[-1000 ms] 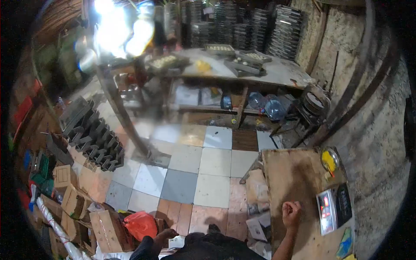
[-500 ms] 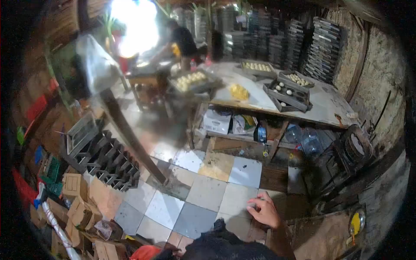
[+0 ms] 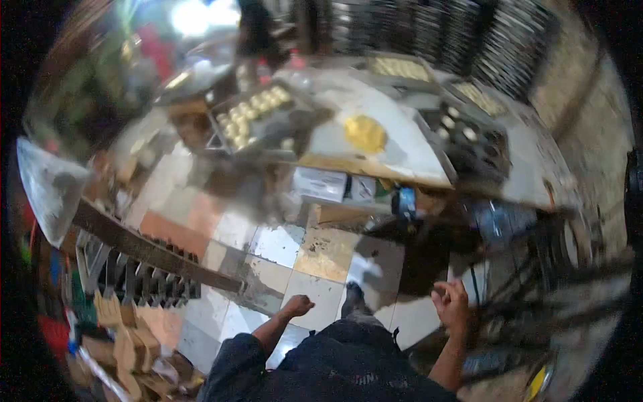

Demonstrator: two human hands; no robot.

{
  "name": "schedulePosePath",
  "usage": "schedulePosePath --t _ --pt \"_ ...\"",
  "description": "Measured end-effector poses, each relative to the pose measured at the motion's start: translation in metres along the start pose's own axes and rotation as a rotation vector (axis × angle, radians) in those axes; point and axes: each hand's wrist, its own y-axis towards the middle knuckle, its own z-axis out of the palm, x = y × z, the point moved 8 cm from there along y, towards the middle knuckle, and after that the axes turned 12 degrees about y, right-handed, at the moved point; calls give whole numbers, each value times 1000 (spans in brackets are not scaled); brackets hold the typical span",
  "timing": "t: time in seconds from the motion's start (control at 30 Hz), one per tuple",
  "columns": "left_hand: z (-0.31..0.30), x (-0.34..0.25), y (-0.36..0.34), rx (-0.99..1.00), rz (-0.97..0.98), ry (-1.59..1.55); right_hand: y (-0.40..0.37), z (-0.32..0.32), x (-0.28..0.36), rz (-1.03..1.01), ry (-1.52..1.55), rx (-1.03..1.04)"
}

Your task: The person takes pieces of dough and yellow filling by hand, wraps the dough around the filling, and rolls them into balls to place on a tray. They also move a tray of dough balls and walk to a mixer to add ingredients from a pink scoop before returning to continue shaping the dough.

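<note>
My left hand [image 3: 298, 306] hangs low over the tiled floor, curled into a loose fist, with nothing visible in it. To the right, my right hand [image 3: 453, 303] is raised over the dark floor beside the bench, its fingers loosely bent and apart, holding nothing. Neither hand touches anything. Ahead is a white-topped table [image 3: 408, 151] bearing a yellow dough-like mass [image 3: 365, 133]. At its left, a tray [image 3: 295, 127] holds rows of pale dough balls [image 3: 253, 115]. A dark tray with round hollows [image 3: 479, 144] holds several pale balls at the right.
A slanting wooden post [image 3: 161, 251] stands at the left near a dark metal rack [image 3: 144, 278] and cardboard boxes [image 3: 134, 345]. Boxes [image 3: 320, 183] and clear bottles [image 3: 495, 221] sit under the table. Stacked trays [image 3: 512, 50] and a blurred person [image 3: 256, 30] are at the back.
My view has moved toward the table and tilted down, so the table looks nearer. My left hand has come into view. My right hand appears farther right and slightly higher.
</note>
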Motion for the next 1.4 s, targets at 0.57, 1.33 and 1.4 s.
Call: schedulePosePath --t 0.57,1.33,1.4 --pt "-604 127 18 -967 -825 437 374 158 195 -415 214 243" --pt "-654 -192 233 -756 258 -157 559 212 135 257 1060 580" --pt "-667 -202 231 -821 168 -432 583 167 153 -290 926 301"
